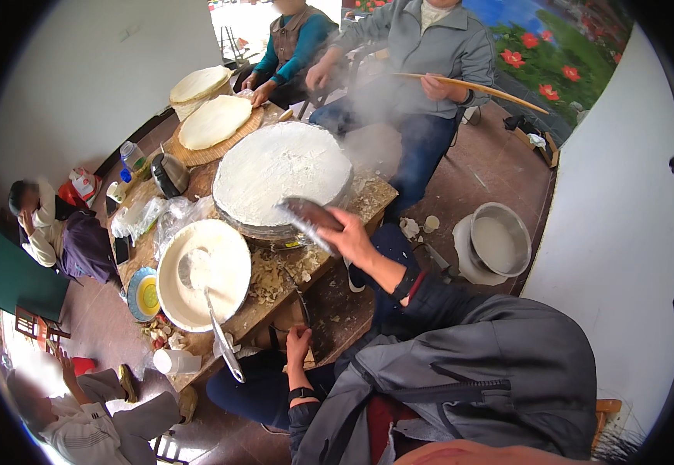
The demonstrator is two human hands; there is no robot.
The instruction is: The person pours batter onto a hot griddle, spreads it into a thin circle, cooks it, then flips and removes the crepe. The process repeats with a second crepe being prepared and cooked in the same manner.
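Clock centred on the griddle; entries descend by size.

1. Tabletop [372, 203], wooden, crumb-strewn, beneath the vessels.
2. Co-worker in grey jacket [445, 50], seated toward 1 o'clock, with a long thin wooden stick [500, 91] in hand.
3. Griddle [256, 230], round, dark-rimmed, at the hub. Bears a white batter layer [275, 174], covering nearly the whole face, roughened in patches. Steam off the 1 o'clock side.
4. Woven tray [197, 159], 10 o'clock, with one pale round flatbread [214, 122].
5. Basin [165, 283], white, 7 o'clock, containing pale batter.
6. Ladle [227, 353], metal, leaning in the basin, handle outward over its 5 o'clock rim.
7. Scraper [306, 215], dark, curved, over the griddle's 5 o'clock edge; contact with the batter uncertain.
8. Right hand [350, 236], 4 o'clock, fingers clamped on the scraper.
9. Left hand [298, 345], 6 o'clock, beside the tabletop's near edge, fingers curled; cannot tell whether they enclose anything.

Step in hand, as judged: spreading and smoothing the batter. Next move appears to call for a light, level sweep of the scraper over the rough patches, without tearing the layer.
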